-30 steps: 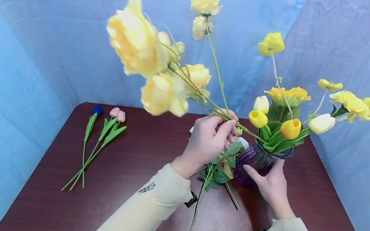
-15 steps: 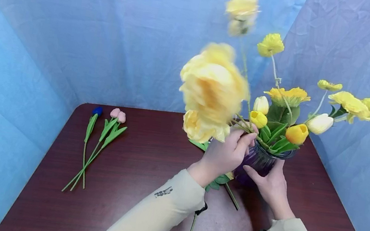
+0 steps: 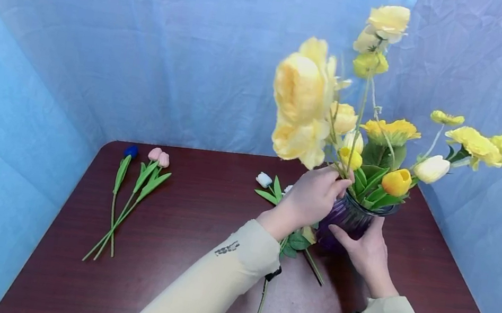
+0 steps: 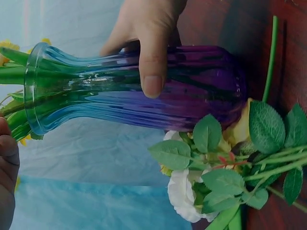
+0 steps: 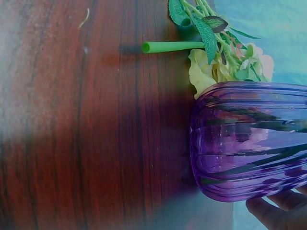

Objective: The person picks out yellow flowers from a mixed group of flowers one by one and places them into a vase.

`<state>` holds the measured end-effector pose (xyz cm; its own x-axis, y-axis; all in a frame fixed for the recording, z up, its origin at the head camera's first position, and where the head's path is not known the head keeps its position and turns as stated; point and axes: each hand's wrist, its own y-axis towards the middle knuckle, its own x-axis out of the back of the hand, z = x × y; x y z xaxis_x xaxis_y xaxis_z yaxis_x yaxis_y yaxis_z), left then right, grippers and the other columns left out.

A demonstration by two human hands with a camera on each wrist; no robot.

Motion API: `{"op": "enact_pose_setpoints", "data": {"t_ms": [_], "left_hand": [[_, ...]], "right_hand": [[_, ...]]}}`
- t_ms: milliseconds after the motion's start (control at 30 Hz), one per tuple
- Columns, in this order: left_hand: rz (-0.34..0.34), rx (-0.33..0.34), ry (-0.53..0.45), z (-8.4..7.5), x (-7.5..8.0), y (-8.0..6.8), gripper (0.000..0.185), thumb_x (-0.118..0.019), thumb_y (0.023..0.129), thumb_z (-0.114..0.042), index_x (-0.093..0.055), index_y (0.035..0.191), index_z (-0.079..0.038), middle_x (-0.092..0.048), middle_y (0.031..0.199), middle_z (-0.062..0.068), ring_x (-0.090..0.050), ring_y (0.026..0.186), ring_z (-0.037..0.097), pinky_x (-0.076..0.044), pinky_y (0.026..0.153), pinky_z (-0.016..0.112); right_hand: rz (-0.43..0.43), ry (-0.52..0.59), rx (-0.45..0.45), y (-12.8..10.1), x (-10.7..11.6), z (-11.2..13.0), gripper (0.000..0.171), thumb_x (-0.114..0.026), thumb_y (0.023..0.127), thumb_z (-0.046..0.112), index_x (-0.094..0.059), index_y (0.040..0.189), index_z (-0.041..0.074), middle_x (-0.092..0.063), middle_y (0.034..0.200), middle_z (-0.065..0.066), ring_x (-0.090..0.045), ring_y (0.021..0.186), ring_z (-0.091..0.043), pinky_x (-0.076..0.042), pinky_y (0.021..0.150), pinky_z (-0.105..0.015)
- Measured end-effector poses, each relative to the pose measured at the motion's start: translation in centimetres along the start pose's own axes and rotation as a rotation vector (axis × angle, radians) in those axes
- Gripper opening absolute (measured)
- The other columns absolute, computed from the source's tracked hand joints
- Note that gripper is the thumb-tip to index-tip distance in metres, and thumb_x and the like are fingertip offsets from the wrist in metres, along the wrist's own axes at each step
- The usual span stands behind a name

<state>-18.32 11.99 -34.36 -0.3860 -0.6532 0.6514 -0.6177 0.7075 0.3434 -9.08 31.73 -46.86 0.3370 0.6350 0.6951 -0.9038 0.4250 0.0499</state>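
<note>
In the head view my left hand (image 3: 313,194) pinches the stems of a tall spray of pale yellow flowers (image 3: 302,94) at the mouth of a glass vase (image 3: 342,224). The spray leans left, its largest blooms above that hand. My right hand (image 3: 368,253) grips the vase around its body, thumb in front. Blue at the neck and purple below, the ribbed vase (image 4: 120,91) shows stems inside it in the left wrist view. Yellow, white and orange tulips (image 3: 396,182), a yellow-orange bloom (image 3: 392,129) and yellow ruffled flowers (image 3: 474,142) rise from it.
Left on the dark wood table (image 3: 198,256) lie a blue tulip (image 3: 132,151) and pink tulips (image 3: 159,156) with crossed stems. White flowers (image 4: 184,194) and leafy stems (image 3: 298,240) lie beside the vase, partly behind my left arm. Blue cloth (image 3: 198,53) surrounds the table.
My left hand has moved right to the vase mouth with the yellow spray, which has swung from far left to more upright. The right hand has stayed on the vase.
</note>
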Motion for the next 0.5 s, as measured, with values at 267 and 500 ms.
{"op": "enact_pose_setpoints", "data": {"t_ms": [267,500], "left_hand": [[0.096,-0.048,0.208,-0.7,-0.1,0.9,0.021,-0.044,0.111,-0.028,-0.058,0.119,-0.015,-0.053,0.084,-0.004,-0.056,0.073,0.010,-0.045,0.065,0.023],[0.268,0.089,0.411,-2.4,-0.4,2.8,0.023,-0.040,0.111,-0.036,-0.056,0.107,-0.020,-0.059,0.081,-0.003,-0.064,0.072,0.013,-0.051,0.059,0.030]], "right_hand": [[-0.018,-0.003,0.053,0.0,-0.5,-0.4,0.116,-0.080,0.085,0.052,0.002,0.162,0.027,-0.033,0.160,-0.027,-0.043,0.134,-0.058,-0.036,0.103,-0.071],[-0.007,0.008,0.023,-0.1,-0.2,-0.1,0.114,-0.080,0.084,0.055,0.000,0.162,0.030,-0.035,0.159,-0.025,-0.043,0.136,-0.056,-0.036,0.104,-0.069]]}}
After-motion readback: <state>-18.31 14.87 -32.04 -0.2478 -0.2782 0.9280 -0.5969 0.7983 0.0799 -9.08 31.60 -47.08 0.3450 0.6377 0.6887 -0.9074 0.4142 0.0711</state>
